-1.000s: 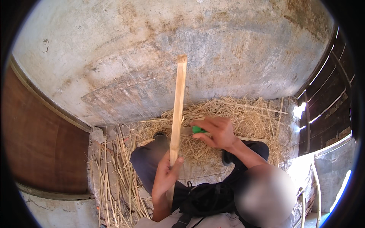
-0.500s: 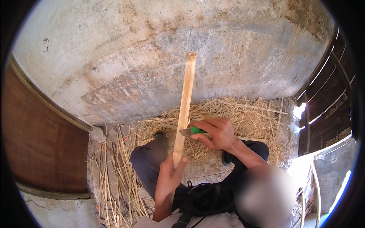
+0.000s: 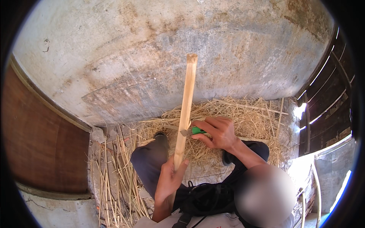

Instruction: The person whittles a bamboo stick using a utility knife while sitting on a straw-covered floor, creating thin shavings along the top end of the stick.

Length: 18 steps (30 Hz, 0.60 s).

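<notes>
A long, pale split bamboo strip (image 3: 186,95) slants up and away from my lap, its far end raised in front of the wall. My left hand (image 3: 170,178) is wrapped round its lower part, thumb along the near side. In my right hand (image 3: 219,133) is a knife with a green handle (image 3: 198,130). Its short metal blade (image 3: 185,133) lies against the strip's right side, a little above my left hand. A thin curl of shaving (image 3: 189,124) stands up just above the blade.
Pale shavings (image 3: 251,114) are heaped on the floor between my bent legs and the stained wall (image 3: 159,57). Several thin strips (image 3: 119,178) lie at the left, near a brown wooden panel (image 3: 45,140). A dark slatted wall (image 3: 327,102) stands at the right.
The bamboo strip has shifted and turned slightly, and my left hand has moved a little up and right with it. The knife's blade has tilted slightly; my right hand is nearly still.
</notes>
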Tool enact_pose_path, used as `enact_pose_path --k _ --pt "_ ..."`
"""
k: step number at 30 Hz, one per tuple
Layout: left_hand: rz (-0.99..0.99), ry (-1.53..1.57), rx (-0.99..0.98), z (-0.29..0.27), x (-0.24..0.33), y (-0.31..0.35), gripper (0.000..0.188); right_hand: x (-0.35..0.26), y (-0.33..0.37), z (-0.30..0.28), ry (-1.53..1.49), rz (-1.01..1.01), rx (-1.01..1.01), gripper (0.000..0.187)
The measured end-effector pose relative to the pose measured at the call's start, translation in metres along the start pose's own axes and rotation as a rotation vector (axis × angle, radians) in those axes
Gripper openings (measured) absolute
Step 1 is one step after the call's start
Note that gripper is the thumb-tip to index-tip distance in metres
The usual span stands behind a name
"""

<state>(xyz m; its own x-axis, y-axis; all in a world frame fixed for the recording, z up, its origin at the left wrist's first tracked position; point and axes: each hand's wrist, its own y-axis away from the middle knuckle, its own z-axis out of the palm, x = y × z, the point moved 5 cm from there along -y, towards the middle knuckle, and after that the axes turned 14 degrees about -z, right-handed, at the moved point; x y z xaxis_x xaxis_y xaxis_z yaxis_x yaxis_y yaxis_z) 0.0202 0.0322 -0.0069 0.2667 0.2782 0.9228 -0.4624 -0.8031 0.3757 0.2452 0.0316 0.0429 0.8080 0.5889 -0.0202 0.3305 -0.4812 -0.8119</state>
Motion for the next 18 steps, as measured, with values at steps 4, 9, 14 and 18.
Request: enact_pose_path --k 4,9,14,18 --pt "-0.013 -0.020 0.007 -0.002 -0.002 0.001 0.018 -0.001 -0.001 0.000 0.014 -0.012 0.005 0.041" --pt "-0.060 -0.058 -0.055 -0.001 -0.014 0.008 0.018 0.031 0.007 -0.005 0.062 0.100 0.072 0.031" --pt "-0.083 -0.038 -0.076 0.000 -0.025 0.015 0.019 0.045 0.007 -0.013 0.061 0.119 0.104 0.027" --pt "-0.061 -0.089 -0.094 -0.002 -0.027 0.018 0.014 0.059 0.011 -0.016 0.095 0.133 0.111 0.027"
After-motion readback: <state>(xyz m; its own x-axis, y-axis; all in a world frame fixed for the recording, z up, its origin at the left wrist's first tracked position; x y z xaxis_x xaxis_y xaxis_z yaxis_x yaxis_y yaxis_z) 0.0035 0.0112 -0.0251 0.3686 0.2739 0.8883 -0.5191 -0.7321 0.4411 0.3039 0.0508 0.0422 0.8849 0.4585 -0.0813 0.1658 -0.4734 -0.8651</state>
